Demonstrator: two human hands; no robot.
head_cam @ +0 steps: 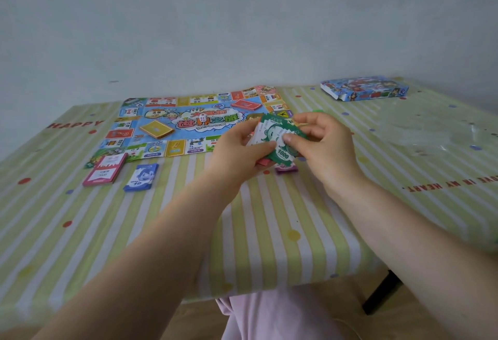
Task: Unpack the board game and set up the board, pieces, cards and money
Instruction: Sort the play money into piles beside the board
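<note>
A: Start nearest. What are the hands doing?

B: Both are raised just above the striped tabletop (269, 218). The left hand (237, 148) grips a stack of play money, thumb on top; the right hand (320, 140) pinches the top green 1000 note (283, 148), fingers curled round its edge.

A: And under them?

B: A purple pile (287, 169) lies on the cloth just below the hands, half hidden. Off to the left sit a blue pile of 10s (141, 177) and a pink pile (105, 169), side by side, just beside the board's near edge.

A: Further back?

B: The board (188, 124) lies flat, with a yellow card deck (156, 129), an orange card deck (246, 105) and a die (203, 117) on it. The opened box (363, 88) is at the far right corner, well apart, with a clear plastic bag (431, 124) nearer.

A: What could go wrong?

B: I'd judge the notes thin and slippery. Pulling one green note could drag two, or fan the stack so it spills onto the purple pile and mixes denominations. A loose left grip would cause that.
</note>
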